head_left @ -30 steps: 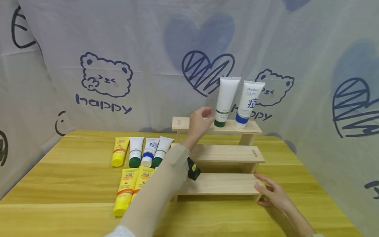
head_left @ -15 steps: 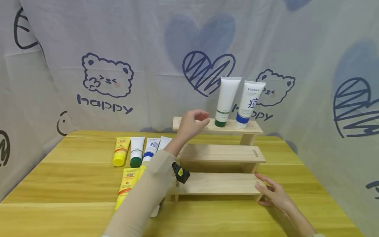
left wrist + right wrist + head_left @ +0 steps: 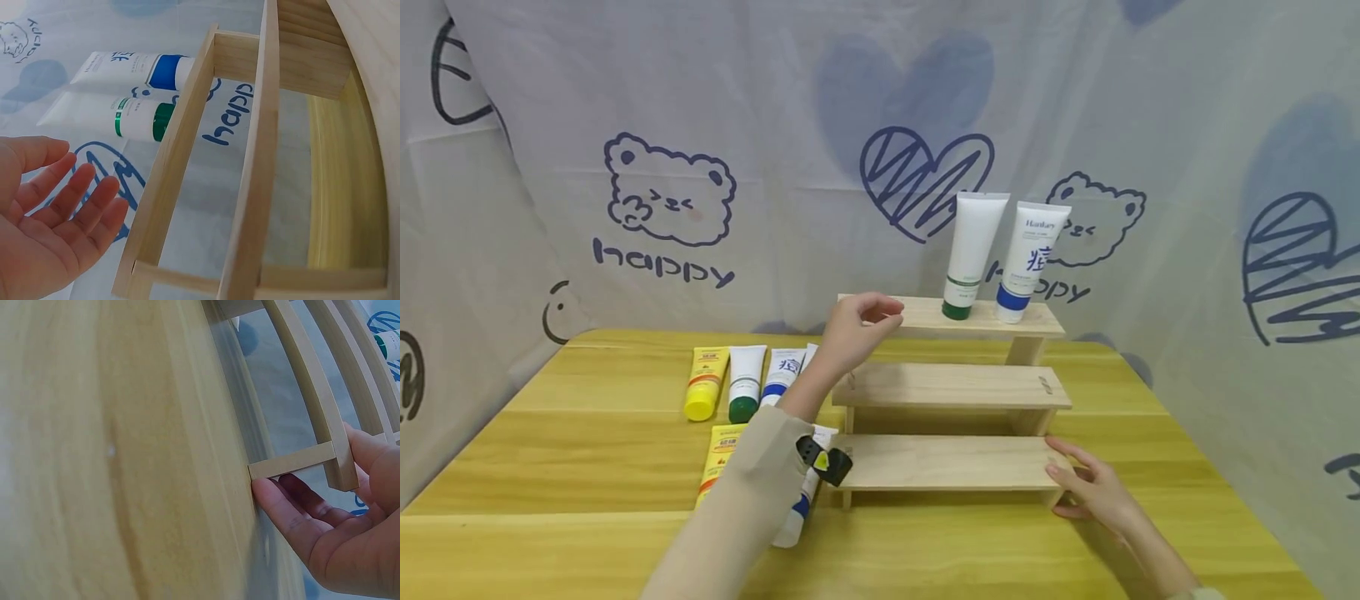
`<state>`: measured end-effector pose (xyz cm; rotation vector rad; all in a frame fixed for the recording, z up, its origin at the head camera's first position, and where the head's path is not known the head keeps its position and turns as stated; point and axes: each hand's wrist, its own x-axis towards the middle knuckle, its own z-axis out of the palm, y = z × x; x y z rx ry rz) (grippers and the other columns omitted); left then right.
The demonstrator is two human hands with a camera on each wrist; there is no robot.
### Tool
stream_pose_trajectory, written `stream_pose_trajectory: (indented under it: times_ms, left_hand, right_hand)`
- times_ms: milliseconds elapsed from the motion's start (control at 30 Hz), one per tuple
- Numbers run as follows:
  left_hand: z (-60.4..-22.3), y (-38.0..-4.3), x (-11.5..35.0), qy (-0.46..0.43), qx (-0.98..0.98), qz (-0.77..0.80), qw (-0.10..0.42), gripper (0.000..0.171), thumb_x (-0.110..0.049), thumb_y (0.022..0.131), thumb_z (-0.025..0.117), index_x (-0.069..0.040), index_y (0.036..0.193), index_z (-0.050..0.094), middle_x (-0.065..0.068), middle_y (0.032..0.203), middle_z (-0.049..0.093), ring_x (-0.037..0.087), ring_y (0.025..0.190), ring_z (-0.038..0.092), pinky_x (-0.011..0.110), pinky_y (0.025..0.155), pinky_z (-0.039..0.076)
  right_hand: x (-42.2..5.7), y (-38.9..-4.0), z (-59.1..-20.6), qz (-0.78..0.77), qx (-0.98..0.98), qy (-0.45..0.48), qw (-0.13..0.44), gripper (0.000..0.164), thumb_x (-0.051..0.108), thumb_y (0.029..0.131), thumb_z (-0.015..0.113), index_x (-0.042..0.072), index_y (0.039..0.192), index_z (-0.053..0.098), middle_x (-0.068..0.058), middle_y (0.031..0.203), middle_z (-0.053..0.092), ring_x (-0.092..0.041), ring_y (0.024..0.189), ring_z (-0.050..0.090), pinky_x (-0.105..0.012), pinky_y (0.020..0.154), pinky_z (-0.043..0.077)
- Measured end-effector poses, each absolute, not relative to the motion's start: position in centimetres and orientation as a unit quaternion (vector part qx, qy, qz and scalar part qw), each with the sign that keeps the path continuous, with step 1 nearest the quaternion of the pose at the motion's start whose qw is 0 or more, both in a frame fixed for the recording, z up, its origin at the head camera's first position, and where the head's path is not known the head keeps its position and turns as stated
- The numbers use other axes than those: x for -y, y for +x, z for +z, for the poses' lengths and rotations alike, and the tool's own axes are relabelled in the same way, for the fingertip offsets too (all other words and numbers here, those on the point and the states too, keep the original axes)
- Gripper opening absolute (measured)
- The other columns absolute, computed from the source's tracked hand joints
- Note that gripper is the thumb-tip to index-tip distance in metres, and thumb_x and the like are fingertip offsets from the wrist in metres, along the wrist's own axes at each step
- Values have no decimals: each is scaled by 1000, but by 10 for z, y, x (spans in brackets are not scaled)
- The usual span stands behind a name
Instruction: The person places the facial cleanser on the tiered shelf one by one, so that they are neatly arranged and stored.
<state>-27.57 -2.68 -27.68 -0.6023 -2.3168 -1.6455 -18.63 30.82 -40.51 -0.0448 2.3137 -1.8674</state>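
A three-tier wooden display stand [image 3: 947, 385] stands on the table. On its top tier, a white tube with a green cap [image 3: 973, 250] and a white tube with a blue band [image 3: 1030, 250] stand upright on their caps, side by side. My left hand [image 3: 856, 332] is at the left end of that top tier, fingers loosely bent, holding nothing; in the left wrist view the palm [image 3: 44, 237] faces up, apart from the tubes. With my right hand [image 3: 1093, 492] I grip the right end of the lowest tier, thumb above and fingers around the side support [image 3: 290, 460].
Left of the stand lie more tubes: a yellow one [image 3: 705, 383], a green-capped white one [image 3: 747, 383], a blue-banded one [image 3: 782, 371], and a front yellow one [image 3: 718, 454]. My left sleeve [image 3: 730, 500] partly covers the front group. A printed cloth [image 3: 775, 100] hangs behind.
My left hand has drawn back leftward and slightly down, away from the green-capped tube along the top tier. The right hand keeps its grip on the stand, and the two standing tubes have stayed put.
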Motion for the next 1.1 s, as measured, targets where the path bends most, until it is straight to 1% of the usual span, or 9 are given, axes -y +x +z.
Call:
stream_pose_trajectory:
  times_ms: [133,233,333,567,900,1100]
  left_hand:
    - [-280,-269,36,-206,785,-572,121,19,-9,85,60,3,99,64,10,96,63,21,85,58,30,75,48]
    - [-283,-266,39,-204,786,-570,121,19,-10,85,60,2,100,64,10,96,63,20,85,58,30,76,47]
    - [-286,-260,43,-207,788,-566,125,19,-10,85,60,2,100,64,9,95,64,20,85,58,31,76,47]
    - [-292,-243,60,-214,792,-553,142,15,-10,85,60,-2,96,65,8,92,65,19,85,58,33,72,48]
    - [-310,-226,92,-184,822,-521,142,16,-11,85,60,-2,97,65,7,92,65,19,84,58,31,69,49]
    - [-322,-221,111,-157,838,-505,138,16,-10,85,60,-1,98,64,9,94,64,21,86,57,33,74,49]
  right_hand:
    - [-307,-185,-405,-623,-778,-14,82,49,18,90,55,9,135,37,-30,123,35,-18,87,55,-42,70,51]
    - [-307,-185,-404,-623,-778,-13,80,52,18,90,54,6,135,34,-32,126,31,-18,88,54,-42,70,51]
    - [-306,-186,-404,-624,-777,-7,81,54,18,89,55,4,136,32,-31,128,30,-17,89,54,-42,71,51]
    - [-306,-187,-404,-622,-778,-5,83,56,18,89,55,2,136,29,-33,130,27,-18,90,54,-42,70,51]
    - [-306,-186,-402,-618,-782,-6,86,58,18,90,55,1,137,27,-33,133,23,-20,96,52,-42,71,51]
    - [-306,-186,-402,-618,-781,-3,89,58,19,90,54,1,137,26,-33,133,23,-20,97,50,-42,71,50]
